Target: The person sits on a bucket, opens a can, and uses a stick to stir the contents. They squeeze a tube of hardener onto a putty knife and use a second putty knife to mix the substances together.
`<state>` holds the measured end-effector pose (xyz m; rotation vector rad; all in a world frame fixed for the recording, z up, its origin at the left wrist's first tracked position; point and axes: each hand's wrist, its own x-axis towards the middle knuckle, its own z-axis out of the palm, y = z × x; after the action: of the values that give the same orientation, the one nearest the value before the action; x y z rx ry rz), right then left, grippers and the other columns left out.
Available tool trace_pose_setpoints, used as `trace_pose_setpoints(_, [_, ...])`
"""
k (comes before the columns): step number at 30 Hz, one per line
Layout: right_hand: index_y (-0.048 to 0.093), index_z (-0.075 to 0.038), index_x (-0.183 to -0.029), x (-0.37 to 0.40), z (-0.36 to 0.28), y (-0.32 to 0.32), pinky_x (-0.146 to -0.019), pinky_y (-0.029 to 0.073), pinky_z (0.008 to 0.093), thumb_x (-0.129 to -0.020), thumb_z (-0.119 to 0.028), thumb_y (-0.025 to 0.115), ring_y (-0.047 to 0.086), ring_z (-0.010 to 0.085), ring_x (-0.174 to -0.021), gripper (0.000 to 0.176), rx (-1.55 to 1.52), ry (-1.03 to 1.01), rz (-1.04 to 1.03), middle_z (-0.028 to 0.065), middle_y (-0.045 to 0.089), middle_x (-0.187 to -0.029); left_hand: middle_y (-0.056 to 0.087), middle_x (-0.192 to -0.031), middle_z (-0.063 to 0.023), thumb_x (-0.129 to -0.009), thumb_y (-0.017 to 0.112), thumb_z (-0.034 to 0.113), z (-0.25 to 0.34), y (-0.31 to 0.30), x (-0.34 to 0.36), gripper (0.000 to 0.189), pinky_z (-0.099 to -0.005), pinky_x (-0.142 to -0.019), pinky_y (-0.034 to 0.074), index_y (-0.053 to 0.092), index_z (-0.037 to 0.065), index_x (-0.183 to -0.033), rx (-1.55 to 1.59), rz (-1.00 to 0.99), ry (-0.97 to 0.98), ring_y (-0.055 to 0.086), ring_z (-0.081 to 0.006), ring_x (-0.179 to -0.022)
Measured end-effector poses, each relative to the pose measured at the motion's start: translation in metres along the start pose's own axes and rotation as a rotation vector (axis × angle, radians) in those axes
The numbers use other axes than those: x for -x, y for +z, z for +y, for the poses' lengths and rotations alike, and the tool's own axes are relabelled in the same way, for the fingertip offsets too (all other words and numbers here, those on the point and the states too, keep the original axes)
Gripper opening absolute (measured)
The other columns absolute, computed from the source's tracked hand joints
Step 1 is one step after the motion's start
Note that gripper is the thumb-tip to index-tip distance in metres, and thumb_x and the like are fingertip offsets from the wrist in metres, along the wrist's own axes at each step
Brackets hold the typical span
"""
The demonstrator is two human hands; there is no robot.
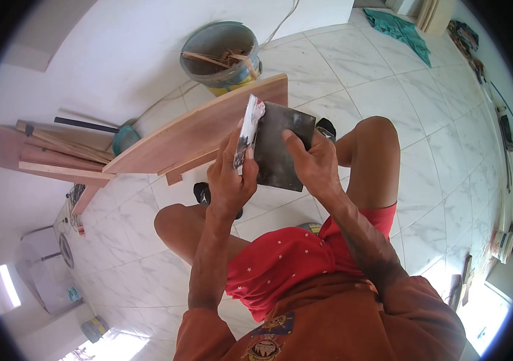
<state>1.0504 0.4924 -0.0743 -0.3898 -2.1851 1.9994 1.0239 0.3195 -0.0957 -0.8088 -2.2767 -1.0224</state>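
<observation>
Sandpaper sheet (280, 159) gripped in both hands.
Left hand (229, 180) pinches its folded edge, right hand (315, 163) clamped on the flat side; judged light, floppy, gritty; hold by edges.

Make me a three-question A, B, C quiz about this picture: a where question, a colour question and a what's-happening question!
1. Where is the bucket?
A. On the floor beyond the wooden board
B. On the person's lap
C. On top of the board

2. What colour are the shorts?
A. Blue
B. Red
C. Green

3. The dark sheet is
A. lying on the floor
B. inside the bucket
C. held in both hands

Answers:
1 A, it stands past the board's far edge.
2 B, red with small stars.
3 C, the left hand and right hand both grip it.
</observation>
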Motion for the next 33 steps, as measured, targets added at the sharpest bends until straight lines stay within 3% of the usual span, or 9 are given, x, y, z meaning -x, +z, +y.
trace_pose_setpoints(4, [0.064, 0.002, -0.088, -0.002, -0.003, 0.0, -0.056, 0.041, 0.0299, -0.094, -0.026, 0.062, 0.047, 0.0064, -0.063, 0.029, 0.026, -0.043, -0.022, -0.0006, 0.055, -0.064, 0.063, -0.122, -0.0215, -0.09, 0.059, -0.001, 0.004, -0.003, 0.004, 0.051, -0.0349, -0.064, 0.056, 0.047, -0.001, -0.14, 0.013, -0.055, -0.114, 0.07, -0.0273, -0.08])
trace_pose_setpoints(10, [0.063, 0.002, -0.085, -0.003, -0.008, 0.002, -0.056, 0.04, 0.0291, -0.094, -0.023, 0.062, 0.045, 0.0063, -0.061, 0.027, -0.022, -0.072, -0.027, -0.0011, 0.052, -0.062, 0.063, -0.121, -0.0212, -0.091, 0.057, 0.0, 0.002, -0.004, 0.005, 0.05, -0.0349, -0.064, 0.055, 0.047, -0.001, -0.14, -0.01, -0.035, -0.061, 0.07, -0.0266, -0.077])
trace_pose_setpoints(19, [0.063, 0.0, -0.084, -0.004, -0.001, 0.001, -0.055, 0.038, 0.0252, -0.094, -0.022, 0.063, 0.043, 0.0025, -0.063, 0.025, -0.083, -0.072, -0.058, -0.0065, 0.052, -0.065, 0.062, -0.125, -0.0197, -0.094, 0.055, 0.002, 0.012, -0.014, 0.001, 0.051, -0.0374, -0.065, 0.056, 0.045, 0.004, -0.144, 0.001, -0.139, -0.133, 0.07, -0.0312, -0.08])
trace_pose_setpoints(28, [0.069, 0.001, -0.1, -0.016, 0.028, 0.001, -0.062, 0.044, 0.0245, -0.094, -0.023, 0.064, 0.05, 0.0045, -0.072, 0.025, -0.352, 0.061, -0.118, -0.0043, 0.06, -0.078, 0.063, -0.125, -0.0173, -0.098, 0.053, 0.011, 0.016, -0.02, -0.001, 0.046, -0.0394, -0.067, 0.056, 0.047, 0.006, -0.143, -0.041, -0.219, -0.173, 0.07, -0.0338, -0.085])
trace_pose_setpoints(31, [0.068, 0.002, -0.106, -0.021, 0.025, 0.004, -0.065, 0.047, 0.0248, -0.093, -0.019, 0.065, 0.057, 0.0065, -0.076, 0.025, -0.636, 0.172, -0.125, -0.0002, 0.065, -0.087, 0.066, -0.116, -0.0202, -0.099, 0.052, 0.012, 0.016, -0.024, -0.002, 0.044, -0.0393, -0.063, 0.054, 0.047, 0.006, -0.143, -0.12, -0.244, -0.16, 0.069, -0.0334, -0.081])
trace_pose_setpoints(33, [0.067, 0.003, -0.109, -0.023, 0.015, -0.003, -0.068, 0.05, 0.0259, -0.092, -0.017, 0.066, 0.061, 0.0088, -0.08, 0.027, -0.722, 0.216, -0.138, 0.003, 0.067, -0.093, 0.066, -0.11, -0.0226, -0.1, 0.05, 0.013, 0.016, -0.028, 0.0, 0.04, -0.0402, -0.064, 0.053, 0.05, 0.005, -0.139, -0.086, -0.275, -0.288, 0.068, -0.0349, -0.079])
